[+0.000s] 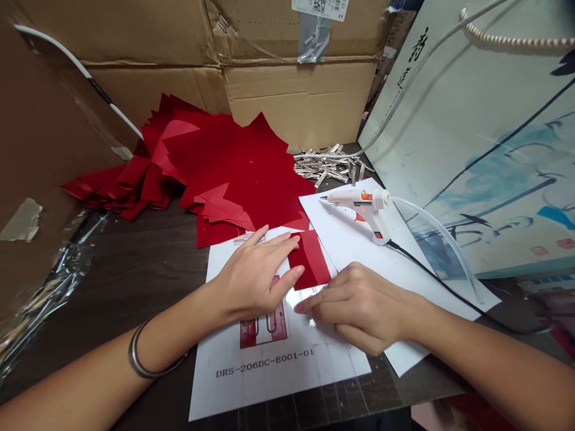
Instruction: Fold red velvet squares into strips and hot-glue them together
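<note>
Bare left forearm [85, 383], bare right forearm [485, 359], thin metal bangle [133, 350] on left wrist

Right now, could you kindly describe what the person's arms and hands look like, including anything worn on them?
The left arm and right arm are bare, with no sleeves or gloves. A thin silver-coloured bangle circles the left arm near the wrist. The left hand and right hand show no rings, cables or markings.

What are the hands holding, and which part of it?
The left hand presses the left edge of a red piece, without gripping. The right hand sits at a shiny clear sheet; I can't tell if it holds it.
</note>
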Action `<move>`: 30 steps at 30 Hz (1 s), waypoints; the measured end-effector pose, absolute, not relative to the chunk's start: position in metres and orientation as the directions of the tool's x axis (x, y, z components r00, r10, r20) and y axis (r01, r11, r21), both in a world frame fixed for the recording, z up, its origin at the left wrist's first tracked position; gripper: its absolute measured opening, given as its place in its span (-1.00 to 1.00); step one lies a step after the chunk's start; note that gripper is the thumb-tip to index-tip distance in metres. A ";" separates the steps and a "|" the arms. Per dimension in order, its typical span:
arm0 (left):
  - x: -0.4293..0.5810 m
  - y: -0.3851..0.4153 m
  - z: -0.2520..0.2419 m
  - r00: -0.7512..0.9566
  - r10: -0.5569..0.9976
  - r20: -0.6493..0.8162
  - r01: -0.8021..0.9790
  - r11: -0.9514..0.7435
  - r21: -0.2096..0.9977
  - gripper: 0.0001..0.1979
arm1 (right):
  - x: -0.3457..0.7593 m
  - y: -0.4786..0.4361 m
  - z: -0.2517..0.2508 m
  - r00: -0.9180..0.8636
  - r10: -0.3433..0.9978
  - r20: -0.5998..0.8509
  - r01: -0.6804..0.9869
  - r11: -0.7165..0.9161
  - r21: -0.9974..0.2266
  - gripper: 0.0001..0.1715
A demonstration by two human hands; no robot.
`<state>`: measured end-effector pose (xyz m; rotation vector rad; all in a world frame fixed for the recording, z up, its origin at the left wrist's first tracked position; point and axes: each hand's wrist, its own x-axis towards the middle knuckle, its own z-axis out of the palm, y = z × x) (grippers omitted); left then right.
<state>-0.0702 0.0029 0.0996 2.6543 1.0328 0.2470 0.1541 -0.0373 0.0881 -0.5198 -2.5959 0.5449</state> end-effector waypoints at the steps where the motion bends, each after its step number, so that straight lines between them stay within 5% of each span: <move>1: -0.070 0.002 0.099 0.728 0.682 0.065 0.638 -0.709 0.302 -0.49 | 0.154 -0.036 0.086 -0.791 0.451 0.414 0.251 0.856 -0.452 -0.67; 5: -0.070 0.003 0.095 0.734 0.672 0.101 0.630 -0.728 0.271 -0.40 | 0.150 -0.032 0.082 -0.594 0.621 0.512 0.419 0.782 -0.462 -0.63; 15: -0.071 0.007 0.095 0.726 0.663 0.184 0.575 -0.731 0.367 -0.15 | 0.147 -0.032 0.088 -0.728 0.679 0.096 0.616 0.709 -0.342 -0.43; 17: -0.073 0.008 0.096 0.706 0.651 0.280 0.532 -0.748 0.397 -0.27 | 0.147 -0.032 0.089 -0.729 0.680 0.082 0.621 0.707 -0.338 -0.42; 21: -0.075 0.009 0.100 0.611 0.659 0.439 0.480 -0.749 0.456 -0.83 | 0.147 -0.033 0.089 -0.731 0.678 0.074 0.623 0.708 -0.333 -0.38; 30: -0.076 0.014 0.102 0.558 0.830 0.006 0.607 -0.412 0.680 -0.73 | 0.148 -0.030 0.088 -0.734 0.678 0.043 0.614 0.689 -0.385 -0.36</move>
